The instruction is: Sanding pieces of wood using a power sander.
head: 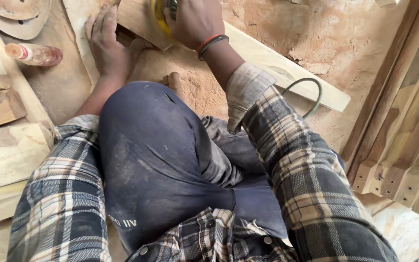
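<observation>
Fingers of the right hand (193,22) are wrapped down over a yellow power sander (161,13), clamped on its top so that most of the tool is hidden beneath the palm; only a yellow edge and a dark bit of housing show at the frame's upper edge. That grip looks meant to press the tool flat onto the pale wooden plank (287,68) under it, which runs diagonally away to the right of those fingers. A grey cable (311,94) loops out from behind the right forearm, below the plank, left slack enough, it seems, not to drag on the tool.

Just left of the sander, the left hand (105,41) lies palm down, fingers spread and flat on the wood, gripping nothing; to my eye it is there to pin the work against the sander's push. Bare toes (173,80) peek out below the two hands, over a bed of reddish sawdust (197,90), and the raised knee in dark trousers sits between the arms, which keeps the person crouched close over the work.

Further left of the flat fingers, a small bottle (34,54) lies on its side on the floor, and beyond it, worn sanding pads (18,17) sit in the corner. Rough wooden blocks (1,145) stack low on the left. Well to the right of the gripping fingers, dark machined timber rails (403,145) lean together.
</observation>
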